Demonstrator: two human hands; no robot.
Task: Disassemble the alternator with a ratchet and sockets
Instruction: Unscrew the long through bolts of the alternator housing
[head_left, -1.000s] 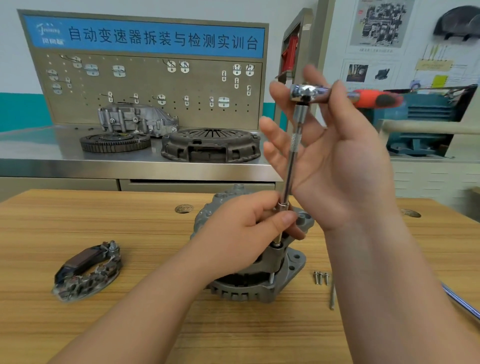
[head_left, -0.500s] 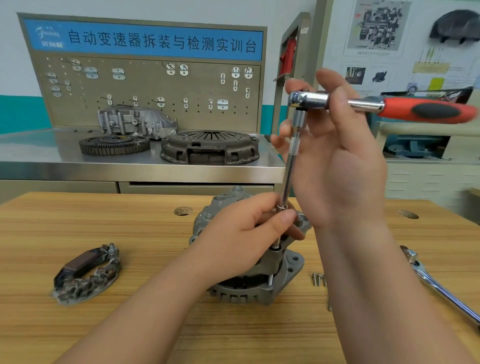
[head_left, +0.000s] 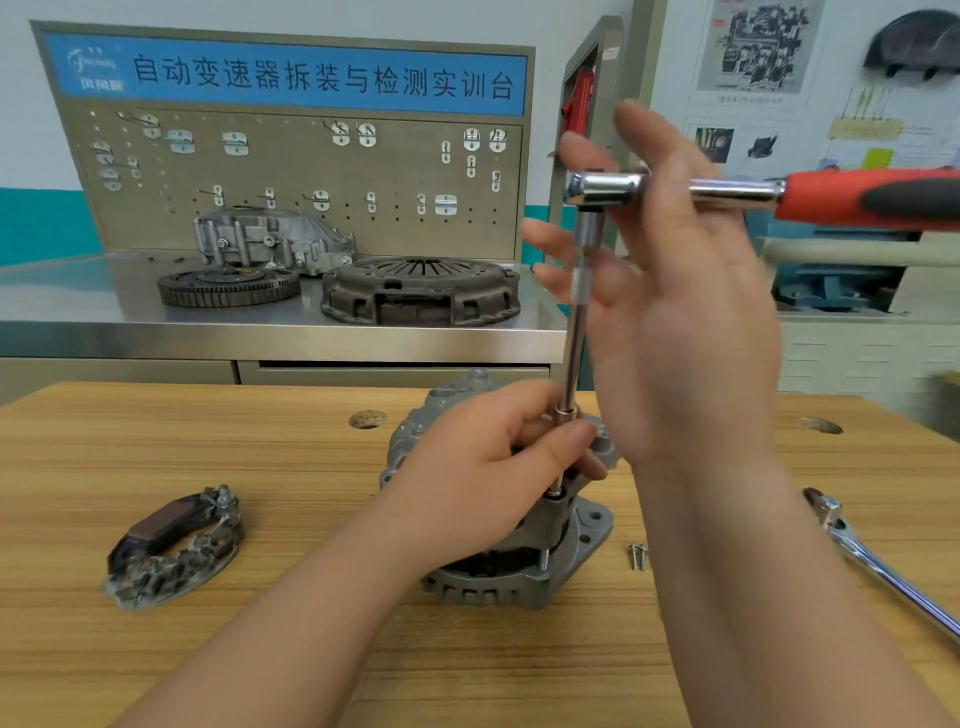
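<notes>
Two hands in view, both over a light wooden table (head_left: 260, 467). Left hand (head_left: 483, 478) curled, pinching the lower end of a long chrome extension bar (head_left: 573, 343) between thumb and fingers, resting on top of a grey cast-metal alternator (head_left: 582, 530). Alternator directly under that left hand, standing on the table, slotted end down. Extension bar near upright, rising from the left hand up to the right hand (head_left: 691, 338), topped by a chrome-headed ratchet with red-and-black handle (head_left: 857, 200). Ratchet level, head against the right hand's fingers, handle sticking out to the right of it. Right hand up high, fingers spread and mostly straight, one digit across the chrome neck; motion-blurred, so grasping or only touching: cannot tell. Left of the left hand, well apart: dark curved rectifier plate with a stud (head_left: 171, 551), flat on the table. Below the right wrist, just beside the alternator: two small screws (head_left: 638, 557). Right of the right forearm: second all-chrome ratchet (head_left: 883, 566), lying on the table. Beyond both hands, on a steel-topped table (head_left: 104, 322): toothed flywheel ring (head_left: 228, 288), dark round clutch cover (head_left: 421, 293), grey aluminium housing (head_left: 270, 241), tan pegboard with blue sign (head_left: 311, 171) behind.
</notes>
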